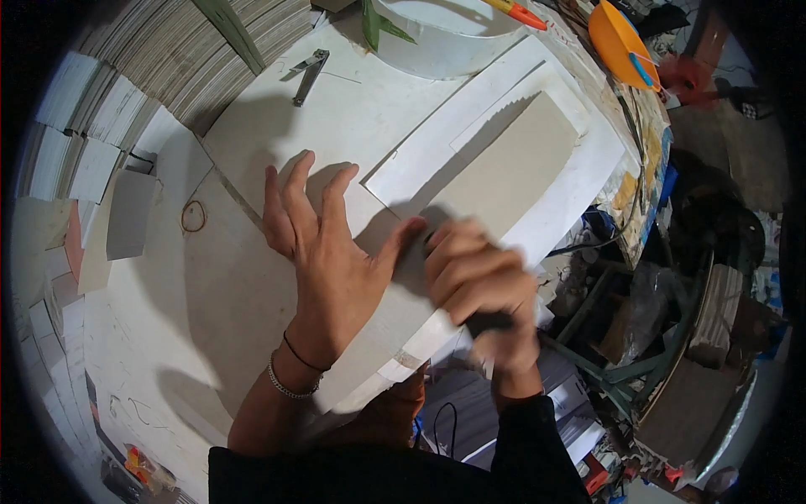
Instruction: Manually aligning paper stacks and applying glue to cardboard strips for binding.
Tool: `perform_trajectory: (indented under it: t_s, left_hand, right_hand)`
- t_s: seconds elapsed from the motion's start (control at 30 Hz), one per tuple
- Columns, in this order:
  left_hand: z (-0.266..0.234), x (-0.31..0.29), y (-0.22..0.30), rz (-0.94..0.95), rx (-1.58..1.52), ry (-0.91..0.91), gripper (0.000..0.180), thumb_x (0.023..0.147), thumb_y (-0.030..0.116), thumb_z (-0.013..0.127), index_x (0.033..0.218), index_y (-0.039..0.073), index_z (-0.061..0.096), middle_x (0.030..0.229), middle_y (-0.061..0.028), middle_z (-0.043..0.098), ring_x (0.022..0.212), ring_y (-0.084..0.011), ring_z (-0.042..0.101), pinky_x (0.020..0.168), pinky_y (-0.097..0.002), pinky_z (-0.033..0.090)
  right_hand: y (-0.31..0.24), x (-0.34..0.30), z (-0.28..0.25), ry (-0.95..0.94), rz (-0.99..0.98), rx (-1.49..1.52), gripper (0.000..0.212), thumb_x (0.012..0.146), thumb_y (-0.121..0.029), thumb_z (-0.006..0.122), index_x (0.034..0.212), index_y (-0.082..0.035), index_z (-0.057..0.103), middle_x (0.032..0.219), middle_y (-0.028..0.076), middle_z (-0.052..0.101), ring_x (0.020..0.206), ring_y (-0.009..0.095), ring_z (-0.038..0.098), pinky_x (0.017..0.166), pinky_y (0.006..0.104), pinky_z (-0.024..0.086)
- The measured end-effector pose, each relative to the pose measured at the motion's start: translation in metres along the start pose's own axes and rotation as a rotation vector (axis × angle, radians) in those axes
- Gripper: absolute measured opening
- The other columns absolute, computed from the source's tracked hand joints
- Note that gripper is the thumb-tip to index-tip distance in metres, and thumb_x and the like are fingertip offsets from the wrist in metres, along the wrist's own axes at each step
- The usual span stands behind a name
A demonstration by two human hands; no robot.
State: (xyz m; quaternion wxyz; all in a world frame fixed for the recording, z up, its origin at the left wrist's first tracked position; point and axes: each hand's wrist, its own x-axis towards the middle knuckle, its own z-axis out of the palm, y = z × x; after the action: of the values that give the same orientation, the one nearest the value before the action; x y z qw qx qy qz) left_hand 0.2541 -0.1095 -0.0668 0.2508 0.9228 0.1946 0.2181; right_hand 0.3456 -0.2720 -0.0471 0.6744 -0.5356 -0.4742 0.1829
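My left hand [327,260] is open over the white tabletop, its fingers spread and its thumb pointing toward my right hand. Blurred by motion, my right hand [483,290] is closed around a black object [489,323], perhaps a handle; most of it is hidden in the fist. Just beyond the right hand lies a stack of grey cardboard pieces [512,168] with a jagged left side. Beneath it are white sheets [579,181]. A metal nail clipper [310,80] rests on the tabletop past my left fingers, and a rubber band [193,216] lies to the left.
Tall stacks of cardboard sheets [168,59] line the far left. A white round tub [449,42] stands at the back, with a green leaf [371,25] beside it. An orange bowl [617,42] sits at the back right. Right of the table is a cluttered metal frame [588,336].
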Motion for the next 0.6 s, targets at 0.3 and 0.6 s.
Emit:
perform_trajectory:
  t_s: [0.3, 0.6]
  left_hand:
    - [-0.003, 0.0, 0.004, -0.002, 0.002, -0.017, 0.076, 0.078, 0.047, 0.088, 0.133, 0.005, 0.058, 0.151, -0.0225, 0.038, 0.147, -0.0513, 0.02, 0.118, -0.0651, 0.018]
    - [-0.008, -0.005, 0.005, -0.057, 0.009, -0.092, 0.073, 0.083, 0.046, 0.085, 0.133, 0.0, 0.057, 0.154, -0.0248, 0.033, 0.151, -0.0509, 0.01, 0.118, -0.0646, 0.015]
  right_hand:
    - [-0.004, -0.021, 0.05, -0.269, -0.071, 0.11, 0.033, 0.07, -0.038, 0.066, 0.066, -0.006, 0.058, 0.068, 0.008, 0.055, 0.073, 0.032, 0.056, 0.081, 0.0447, 0.041]
    - [-0.019, -0.028, 0.058, -0.271, -0.008, -0.055, 0.024, 0.068, -0.027, 0.066, 0.066, -0.004, 0.059, 0.071, 0.009, 0.058, 0.074, 0.031, 0.058, 0.081, 0.0443, 0.043]
